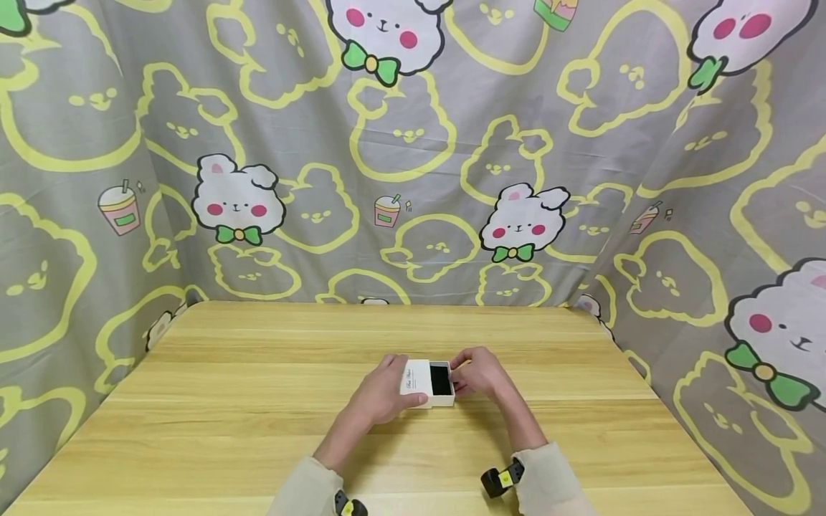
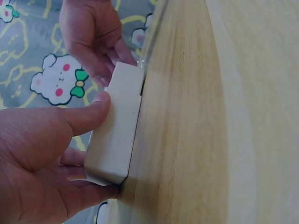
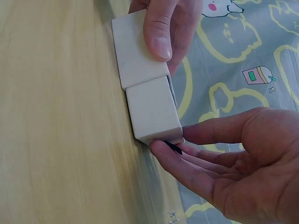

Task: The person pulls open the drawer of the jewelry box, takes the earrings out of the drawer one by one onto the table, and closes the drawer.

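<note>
A small white drawer-style gift box lies on the table, its outer sleeve (image 1: 416,374) printed with dark script. The inner tray (image 1: 442,402) is slid partway out to the right, and a black insert (image 1: 442,381) shows inside. My left hand (image 1: 381,394) grips the sleeve from the left, thumb along its near side (image 2: 114,135) and fingers round the far side. At the tray's right end, my right hand (image 1: 480,373) holds a short black pull tab (image 3: 174,147) between thumb and fingers. Its index fingertip touches the tray's corner.
The box rests on a light wooden table (image 1: 258,401). Grey curtains (image 1: 310,143) with cartoon puppy prints surround the table at the back and both sides. Black wrist camera mounts (image 1: 502,479) sit at the cream sleeve cuffs.
</note>
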{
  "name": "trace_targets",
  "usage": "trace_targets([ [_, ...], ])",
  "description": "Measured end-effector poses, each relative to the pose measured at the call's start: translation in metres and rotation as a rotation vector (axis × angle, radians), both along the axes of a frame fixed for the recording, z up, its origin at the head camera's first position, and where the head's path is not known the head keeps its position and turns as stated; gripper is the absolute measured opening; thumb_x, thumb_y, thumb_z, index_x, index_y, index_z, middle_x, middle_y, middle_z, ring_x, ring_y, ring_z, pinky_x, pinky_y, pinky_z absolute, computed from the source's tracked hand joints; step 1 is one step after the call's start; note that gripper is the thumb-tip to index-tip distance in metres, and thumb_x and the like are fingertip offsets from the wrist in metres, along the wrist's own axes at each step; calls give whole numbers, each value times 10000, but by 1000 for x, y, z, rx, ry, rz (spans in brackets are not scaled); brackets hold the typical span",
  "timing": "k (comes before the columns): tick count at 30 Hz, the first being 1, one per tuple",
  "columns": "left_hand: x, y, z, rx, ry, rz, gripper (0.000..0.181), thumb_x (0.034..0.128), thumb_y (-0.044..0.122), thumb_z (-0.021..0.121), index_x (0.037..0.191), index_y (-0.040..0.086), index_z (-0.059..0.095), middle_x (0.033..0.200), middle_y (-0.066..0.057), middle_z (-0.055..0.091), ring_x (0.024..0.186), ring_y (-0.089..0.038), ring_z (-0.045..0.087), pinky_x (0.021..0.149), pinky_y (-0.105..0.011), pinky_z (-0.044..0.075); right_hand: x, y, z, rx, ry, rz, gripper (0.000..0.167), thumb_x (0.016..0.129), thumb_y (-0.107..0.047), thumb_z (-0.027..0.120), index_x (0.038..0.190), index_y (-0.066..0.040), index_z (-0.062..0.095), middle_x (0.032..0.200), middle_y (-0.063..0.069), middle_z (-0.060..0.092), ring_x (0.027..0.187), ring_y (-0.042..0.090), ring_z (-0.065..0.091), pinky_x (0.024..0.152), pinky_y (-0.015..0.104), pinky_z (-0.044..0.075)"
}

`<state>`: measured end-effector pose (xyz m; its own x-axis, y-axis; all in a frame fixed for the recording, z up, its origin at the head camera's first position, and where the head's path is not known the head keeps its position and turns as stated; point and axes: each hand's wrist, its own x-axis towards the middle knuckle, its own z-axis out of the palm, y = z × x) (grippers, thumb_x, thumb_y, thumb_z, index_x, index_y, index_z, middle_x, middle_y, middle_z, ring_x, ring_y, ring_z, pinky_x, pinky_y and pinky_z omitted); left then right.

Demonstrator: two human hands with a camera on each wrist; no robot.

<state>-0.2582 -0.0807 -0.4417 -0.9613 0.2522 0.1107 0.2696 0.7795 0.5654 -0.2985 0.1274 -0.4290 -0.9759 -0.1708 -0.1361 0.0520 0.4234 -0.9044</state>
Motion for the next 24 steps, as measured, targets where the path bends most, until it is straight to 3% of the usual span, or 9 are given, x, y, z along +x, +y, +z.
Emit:
trace_targets([
  [24, 0, 1, -1, 10, -14, 3, 812, 865, 381, 811, 1463, -33, 450, 1375, -162, 537, 939, -212, 557, 838, -395, 498, 2, -10, -1, 32, 44, -6, 165, 803, 110, 647, 967, 110, 657, 743, 174, 717, 658, 295, 720, 635, 415, 616],
])
